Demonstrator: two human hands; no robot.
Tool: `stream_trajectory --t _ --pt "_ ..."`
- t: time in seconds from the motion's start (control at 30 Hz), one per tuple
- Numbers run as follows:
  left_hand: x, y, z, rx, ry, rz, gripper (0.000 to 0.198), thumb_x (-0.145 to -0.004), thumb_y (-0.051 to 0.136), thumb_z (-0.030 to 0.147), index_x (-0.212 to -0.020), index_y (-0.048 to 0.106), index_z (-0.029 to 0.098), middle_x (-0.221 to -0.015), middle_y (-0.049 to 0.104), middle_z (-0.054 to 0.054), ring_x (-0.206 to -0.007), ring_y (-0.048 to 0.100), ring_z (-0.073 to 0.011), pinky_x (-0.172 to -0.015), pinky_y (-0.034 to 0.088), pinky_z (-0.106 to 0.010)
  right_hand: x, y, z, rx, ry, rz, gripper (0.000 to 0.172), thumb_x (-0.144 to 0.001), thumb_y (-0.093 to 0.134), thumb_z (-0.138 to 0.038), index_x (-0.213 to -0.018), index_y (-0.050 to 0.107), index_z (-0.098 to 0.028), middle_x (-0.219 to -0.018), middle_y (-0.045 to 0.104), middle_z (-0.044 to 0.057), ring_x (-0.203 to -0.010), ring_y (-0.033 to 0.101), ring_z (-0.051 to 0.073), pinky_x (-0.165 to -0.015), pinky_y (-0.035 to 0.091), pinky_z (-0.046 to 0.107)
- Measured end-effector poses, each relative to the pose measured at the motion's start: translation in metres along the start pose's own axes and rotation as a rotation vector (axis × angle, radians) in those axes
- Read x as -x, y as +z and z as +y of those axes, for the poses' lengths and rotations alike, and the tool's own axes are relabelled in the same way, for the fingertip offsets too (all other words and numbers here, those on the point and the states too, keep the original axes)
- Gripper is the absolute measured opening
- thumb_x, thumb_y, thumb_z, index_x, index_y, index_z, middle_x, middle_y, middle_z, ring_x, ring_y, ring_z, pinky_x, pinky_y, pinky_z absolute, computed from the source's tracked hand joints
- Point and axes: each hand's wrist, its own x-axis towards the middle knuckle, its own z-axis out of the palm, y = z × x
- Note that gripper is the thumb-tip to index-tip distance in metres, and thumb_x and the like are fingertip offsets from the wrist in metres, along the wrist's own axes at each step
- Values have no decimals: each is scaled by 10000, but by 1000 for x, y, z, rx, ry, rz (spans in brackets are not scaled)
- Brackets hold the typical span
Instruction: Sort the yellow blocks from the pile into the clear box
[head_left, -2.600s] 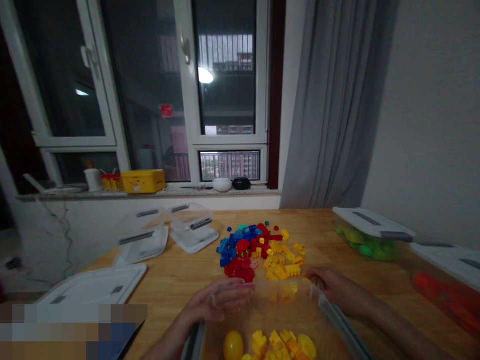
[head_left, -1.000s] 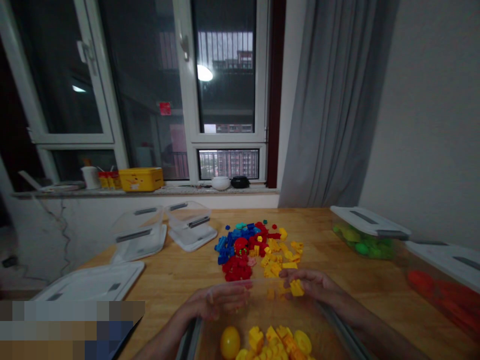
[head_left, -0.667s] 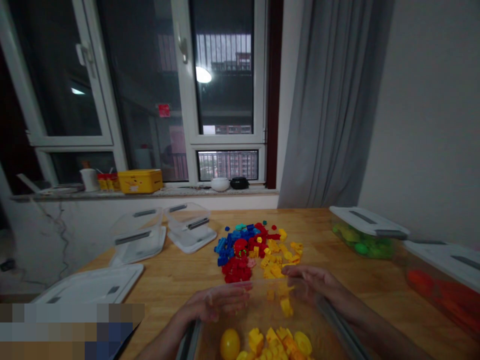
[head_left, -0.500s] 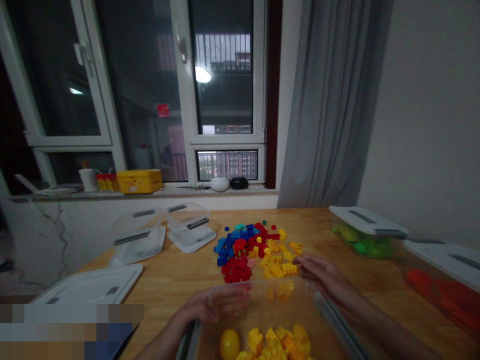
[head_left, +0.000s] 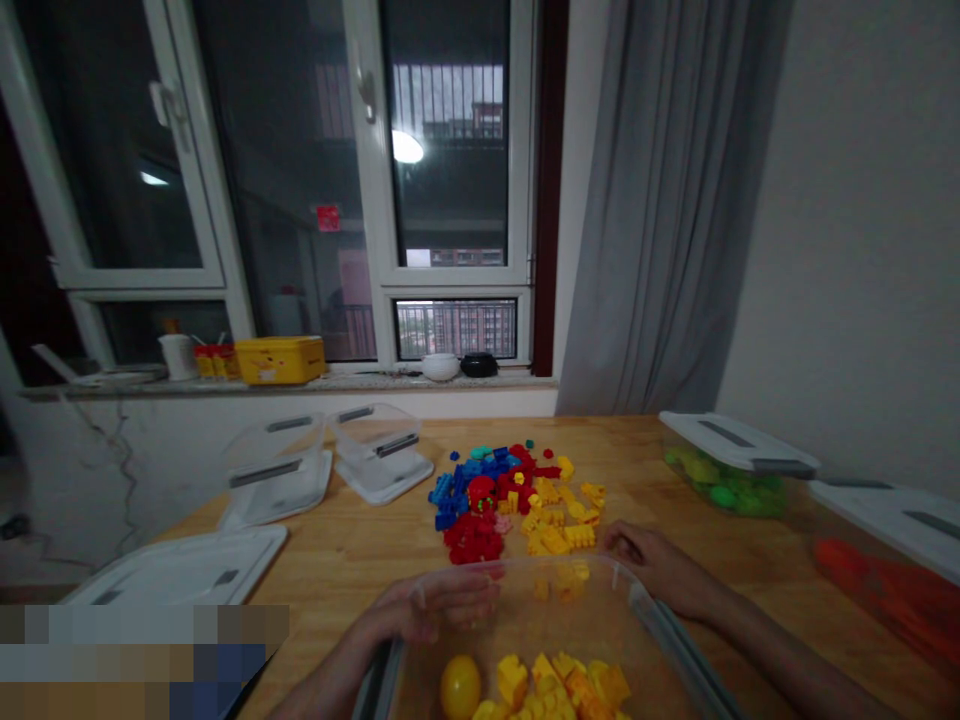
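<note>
A clear plastic bin [head_left: 517, 567] stands close in front of me, with yellow toy blocks [head_left: 551, 690] and a yellow egg-shaped piece [head_left: 460, 687] inside. My left hand [head_left: 442, 607] lies along the bin's far left corner, fingers stretched out flat by the far wall and partly seen through the plastic. Past the far right corner, my right hand [head_left: 656, 565] rests over the table with its fingers curled in; what they hold, if anything, is hidden. Just left of those fingers lie loose yellow blocks [head_left: 559, 535], beside red blocks [head_left: 474, 540] and blue blocks [head_left: 454, 495].
Lidded bins with green pieces [head_left: 731, 490] and orange-red pieces [head_left: 885, 590] line the right side. Clear containers [head_left: 375, 440] sit on lids at the back left, near a white lid [head_left: 187, 565]. A yellow box [head_left: 280, 360] stands on the windowsill.
My right hand has drawn back a little to the right from the yellow blocks, and its fingers have curled in. My left hand and the bin stay in place.
</note>
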Motion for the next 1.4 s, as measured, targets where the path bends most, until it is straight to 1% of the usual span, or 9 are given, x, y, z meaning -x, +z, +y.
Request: stream_trajectory --t 0.13,0.3,0.47,0.63,0.8,0.9,1.1,1.23,1.4 --pt "-2 1 4 -16 -9 -14 842 -755 636 195 -1579 481 277 -1740 329 -48 -1623 189 -410 -1294 83 -667 0 1 -3 143 -15 -12 223 -895 646 -430 -851 617 -213 -717 605 -21 -681 538 173 -619 341 289" --pt "-3 2 6 -16 -1 10 824 -742 651 198 -1552 521 282 -1736 335 -44 -1616 209 -424 -1286 102 -684 0 3 -6 168 -28 -17 183 -921 599 -394 -874 585 -217 -709 545 -39 -675 527 170 -631 336 292" --pt "-2 1 4 -19 -38 15 828 -763 663 239 -1572 492 269 -1733 342 -66 -1608 240 -421 -1293 97 -663 1 0 -6 191 -38 -30 199 -943 576 -404 -908 622 -212 -739 598 -15 -697 557 182 -644 362 298" --pt "-1 1 3 -8 -5 23 803 -758 657 237 -1550 524 270 -1738 333 -68 -1611 226 -424 -1286 103 -677 0 -4 -2 216 -76 21 236 -942 599 -412 -994 685 -198 -851 678 42 -774 616 212 -709 447 324" --pt "0 2 4 -4 -33 31 828 -750 645 208 -1564 500 261 -1720 371 -92 -1598 259 -435 -1274 89 -706 -2 -6 -1 185 -105 77 324 -967 590 -456 -1127 711 -202 -936 712 66 -828 656 230 -752 499 354" --pt "-1 3 4 10 -8 14 819 -752 627 189 -1560 507 247 -1725 362 -91 -1608 231 -427 -1281 81 -693 -2 -9 -6 168 -92 116 330 -959 598 -476 -1097 717 -200 -915 711 62 -823 659 234 -757 510 364" --pt "-3 2 2 23 35 -14 828 -746 619 154 -1559 510 268 -1742 327 -62 -1615 211 -422 -1285 84 -684 1 -8 -23 41 -64 161 365 -934 628 -523 -1058 738 -199 -876 700 50 -802 645 232 -738 509 364" --pt "-3 1 1 21 18 -1 811 -768 632 180 -1565 500 238 -1741 324 -91 -1618 193 -430 -1282 59 -695 -2 -3 -32 -207 22 186 510 -854 679 -645 -1080 734 -191 -863 712 54 -812 655 242 -732 540 368" --pt "-2 2 2 31 15 -3 843 -737 649 205 -1566 501 250 -1745 318 -87 -1616 192 -440 -1287 40 -686 2 -4 -54 -466 70 204 599 -742 771 -728 -1026 758 -200 -1033 766 81 -1011 687 285 -951 549 406"
